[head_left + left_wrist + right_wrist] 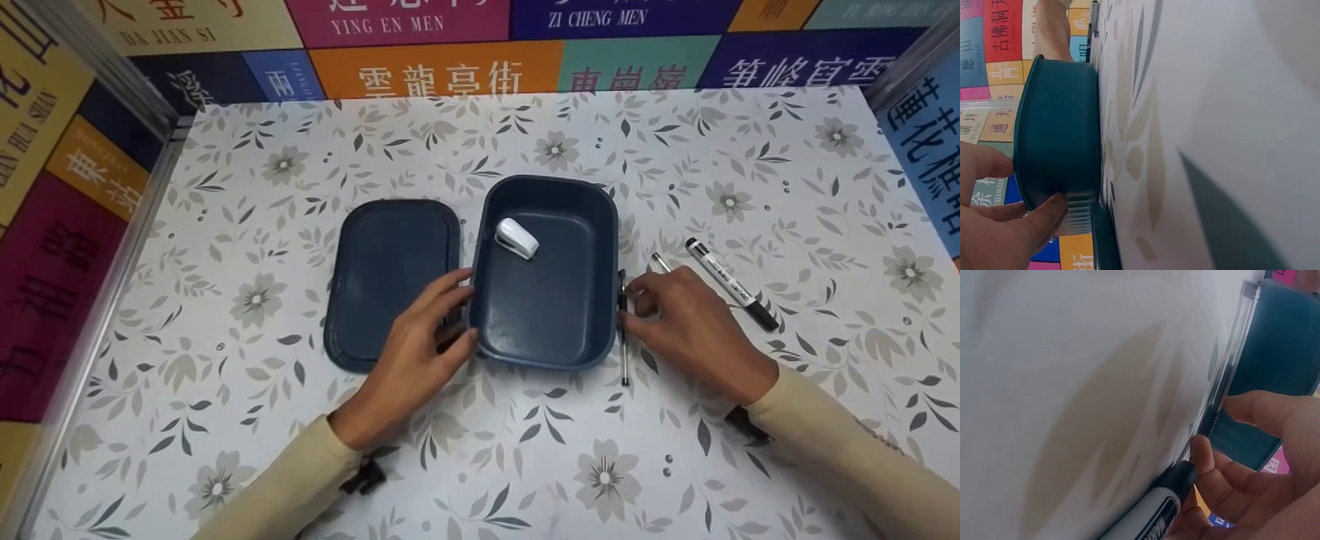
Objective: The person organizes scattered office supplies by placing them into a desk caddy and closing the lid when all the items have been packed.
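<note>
Cream sleeves [285, 487] enter from 6 o'clock, both wrists strapped with small black cameras.

Left hand [420, 352]: thumb and fingers curled round the 9 o'clock wall of the dark blue rectangular plastic box [585, 225], steadying it. Left wrist view confirms thumb under the rim, fingers on the ribbed edge.

Right hand [686, 322]: fingertips together, pinching a slim black-and-clear ballpoint pen [623, 352] that lies flat on the table, touching the box's 3 o'clock wall and running parallel to it. Right wrist view shows thumb and forefinger closing on the barrel near its grip section.

Inside box, toward 11 o'clock: small white plastic stapler-like object [517, 238]. Matching dark blue flat lid [386, 270] lies just beside the box at 9 o'clock.

Judgement on technique: the pen sits tight against the wall, so roll it outward slightly before lifting; keep the left hand firm so the box does not slide.

Also present: black-and-white marker pen [731, 283] at 3 o'clock, apart from the box; a slim silver-tipped pen [661, 262] partly under the right hand.

Unclear: silver-tipped pen's length is hidden by the knuckles; white object's identity is uncertain; marker label unreadable. Floral-patterned table covering [525, 465] blurs in both wrist views.
</note>
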`<state>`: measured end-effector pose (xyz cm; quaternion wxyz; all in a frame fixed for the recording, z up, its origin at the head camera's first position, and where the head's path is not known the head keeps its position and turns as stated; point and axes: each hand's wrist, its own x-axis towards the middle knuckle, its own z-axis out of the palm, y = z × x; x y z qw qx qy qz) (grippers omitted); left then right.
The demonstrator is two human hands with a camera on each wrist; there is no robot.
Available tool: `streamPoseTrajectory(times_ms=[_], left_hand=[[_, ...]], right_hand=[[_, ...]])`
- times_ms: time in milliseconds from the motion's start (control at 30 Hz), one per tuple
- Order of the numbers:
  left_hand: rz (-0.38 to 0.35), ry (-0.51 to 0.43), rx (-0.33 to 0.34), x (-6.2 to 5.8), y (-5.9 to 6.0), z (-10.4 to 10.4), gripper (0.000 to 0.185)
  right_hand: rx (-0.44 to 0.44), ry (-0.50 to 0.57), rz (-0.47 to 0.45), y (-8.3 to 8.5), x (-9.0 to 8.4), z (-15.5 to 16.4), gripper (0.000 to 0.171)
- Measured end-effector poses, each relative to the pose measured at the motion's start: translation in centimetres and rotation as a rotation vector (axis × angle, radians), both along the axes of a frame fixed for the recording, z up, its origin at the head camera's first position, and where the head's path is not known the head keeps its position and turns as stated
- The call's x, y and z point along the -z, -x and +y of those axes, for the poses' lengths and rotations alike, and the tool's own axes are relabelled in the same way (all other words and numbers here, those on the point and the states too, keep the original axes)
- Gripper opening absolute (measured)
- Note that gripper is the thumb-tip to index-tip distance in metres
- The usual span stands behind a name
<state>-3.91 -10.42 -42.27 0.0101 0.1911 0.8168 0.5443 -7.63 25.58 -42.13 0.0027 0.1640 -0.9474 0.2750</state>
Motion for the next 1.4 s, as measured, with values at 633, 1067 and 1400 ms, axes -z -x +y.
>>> streamPoseTrajectory(times_ms=[633, 1067, 1400], left_hand=[[-0.048, -0.070, -0.019, 0.00, -0.07, 0.26, 0.054], [-0.076, -0.102, -0.038, -0.05, -0.35, 0.31, 0.056], [-0.077, -0.065, -0.042, -0.01, -0.30, 0.26, 0.055]], right_hand=[[0.032, -0.002, -0.081, -0.49, -0.13, 0.02, 0.026], [0.038, -0.016, -0.096, -0.44, -0.29, -0.06, 0.026], [0.036, -0.009, -0.103, -0.39, -0.29, 0.20, 0.011]])
